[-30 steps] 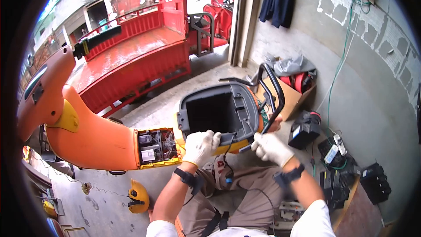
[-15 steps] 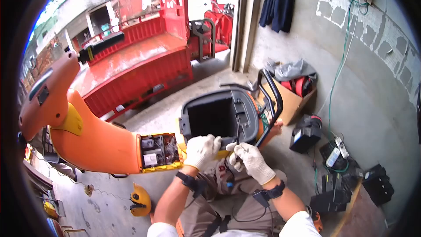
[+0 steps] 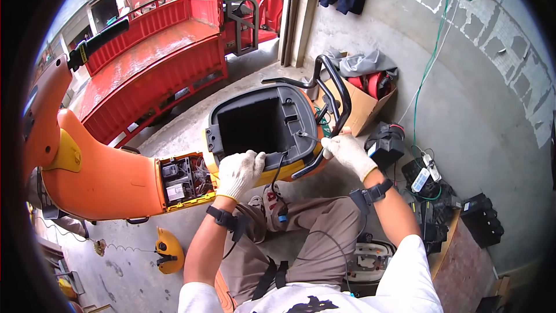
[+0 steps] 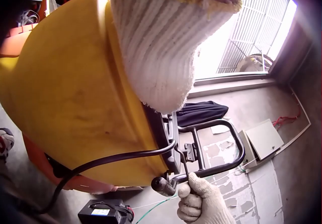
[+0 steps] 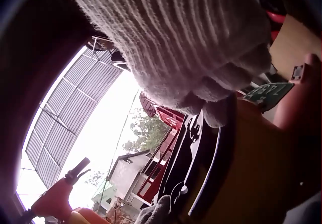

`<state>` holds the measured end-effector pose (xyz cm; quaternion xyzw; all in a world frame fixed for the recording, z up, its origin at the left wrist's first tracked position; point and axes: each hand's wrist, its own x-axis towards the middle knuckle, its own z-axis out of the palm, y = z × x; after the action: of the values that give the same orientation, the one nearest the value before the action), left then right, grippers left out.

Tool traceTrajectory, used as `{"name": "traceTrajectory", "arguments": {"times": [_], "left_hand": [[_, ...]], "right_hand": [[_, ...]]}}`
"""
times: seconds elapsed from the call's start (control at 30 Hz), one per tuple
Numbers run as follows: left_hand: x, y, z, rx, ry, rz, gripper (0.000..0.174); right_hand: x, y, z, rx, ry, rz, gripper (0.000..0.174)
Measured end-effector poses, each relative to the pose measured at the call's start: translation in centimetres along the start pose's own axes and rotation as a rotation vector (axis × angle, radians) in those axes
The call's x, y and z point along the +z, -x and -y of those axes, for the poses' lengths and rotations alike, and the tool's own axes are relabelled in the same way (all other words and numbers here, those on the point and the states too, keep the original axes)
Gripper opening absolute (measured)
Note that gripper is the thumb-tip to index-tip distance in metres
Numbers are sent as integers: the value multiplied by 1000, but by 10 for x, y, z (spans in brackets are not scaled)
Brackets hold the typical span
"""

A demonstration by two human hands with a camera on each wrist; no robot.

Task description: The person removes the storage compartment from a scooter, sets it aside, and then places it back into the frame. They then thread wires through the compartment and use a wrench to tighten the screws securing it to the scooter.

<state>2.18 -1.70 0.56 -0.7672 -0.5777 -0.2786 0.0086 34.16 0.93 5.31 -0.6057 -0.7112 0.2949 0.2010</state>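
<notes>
My gloved left hand (image 3: 238, 174) grips the near rim of the black storage bin (image 3: 217, 117) in the orange and yellow scooter; its fingertips are hidden. In my gloved right hand (image 3: 347, 152) is a slim metal wrench (image 3: 310, 136), its far end over the bin's right rim beside the black grab rail (image 3: 346, 101). The left wrist view shows the right hand (image 4: 201, 199) pinching the wrench shaft (image 4: 184, 164) close to the rail. A black cable (image 3: 279, 174) hangs over the near rim, right of my left hand.
An open hatch (image 3: 179, 179) with wires sits left of the bin. Black battery-like boxes (image 3: 385, 145) and a power strip (image 3: 425, 177) lie on the right. Beyond the scooter stand a cardboard box (image 3: 356, 107) and a red cargo tricycle (image 3: 162, 69). A yellow helmet (image 3: 169, 250) lies on the floor.
My right hand swung in from the rail with the wrench upright, then back out to the bin's right rim with it lying flatter. The left hand stayed on the rim; the head view shifted.
</notes>
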Motion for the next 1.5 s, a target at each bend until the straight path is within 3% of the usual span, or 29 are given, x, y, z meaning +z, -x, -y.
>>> {"name": "traceTrajectory", "arguments": {"times": [0.23,0.33,0.4,0.53,0.6,0.67,0.73,0.8,0.83,0.87,0.93,0.97,1.0,1.03,1.1,1.37,1.5], "left_hand": [[-1,0,-2,2,12,-11,41],[-2,0,-2,1,1,-14,41],[-3,-1,-3,0,-16,-9,41],[-3,-1,-3,-18,-30,36,36],[4,-1,5,15,-30,62,30],[3,2,6,48,-15,83,28],[4,1,7,62,-33,88,30],[6,0,4,33,-79,50,36],[2,0,0,13,-33,12,38],[0,0,-1,11,-27,25,37],[-5,0,-3,5,-17,50,35],[-7,-1,-4,3,-2,59,38],[-8,-1,-5,-7,-7,65,38],[-8,-1,-5,-16,-12,69,38],[-2,1,-2,20,-5,-14,39],[0,2,0,11,9,-35,39],[-7,4,-1,40,119,-60,29]], "right_hand": [[-7,-10,-6,-97,202,136,59],[13,9,4,169,-123,228,55],[42,27,20,450,-797,323,50],[104,26,91,487,-1420,215,36],[132,-2,88,355,-1774,327,30],[137,-6,98,320,-1805,210,27],[129,3,105,225,-1701,232,26],[110,30,104,138,-1264,132,23],[103,39,98,225,-1336,159,21],[97,52,86,109,-1218,73,20],[84,50,45,155,-1061,-14,25],[95,33,8,-272,-591,-345,36],[74,35,2,14,-567,-223,43],[55,37,1,44,-461,-225,47],[28,32,-1,61,-310,-151,51],[-7,-2,4,86,132,-12,55],[-8,6,15,50,107,36,52]]}}
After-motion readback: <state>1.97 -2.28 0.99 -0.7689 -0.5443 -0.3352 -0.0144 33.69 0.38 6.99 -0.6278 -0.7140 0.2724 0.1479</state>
